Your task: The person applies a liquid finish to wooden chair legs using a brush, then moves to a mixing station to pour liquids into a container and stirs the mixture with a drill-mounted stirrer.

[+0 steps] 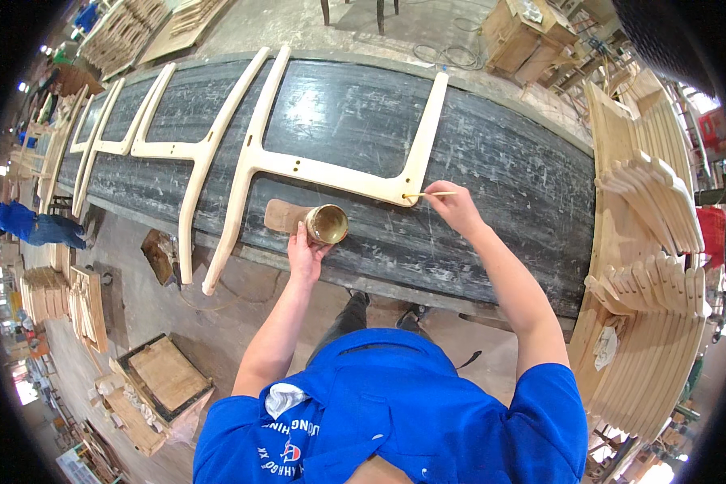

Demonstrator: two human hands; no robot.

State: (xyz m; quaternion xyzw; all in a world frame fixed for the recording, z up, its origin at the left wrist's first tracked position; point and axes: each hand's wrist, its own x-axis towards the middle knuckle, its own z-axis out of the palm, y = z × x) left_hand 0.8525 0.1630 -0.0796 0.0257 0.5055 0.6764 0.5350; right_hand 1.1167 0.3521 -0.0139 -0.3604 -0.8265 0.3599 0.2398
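Observation:
My left hand [302,256] is wrapped round a small round can [328,224] with a brownish-yellow coating inside, held above the near edge of the dark table. Between the fingertips of my right hand [456,211] is a thin light stick [434,194]. Its tip meets a dark hole at the lower right corner of a pale wooden chair frame [339,177]. That frame lies flat on the scuffed black tabletop [508,194], with more dark holes along its crossbar. A flat brown rectangular piece [282,216] rests beside the can, partly behind my fingers.
More pale chair frames [169,149] lie in a row toward the table's left end. Stacked curved wooden parts [645,202] stand at the right end. A box with a wooden top [165,377] sits on the floor behind left. A person in blue [36,224] is far left.

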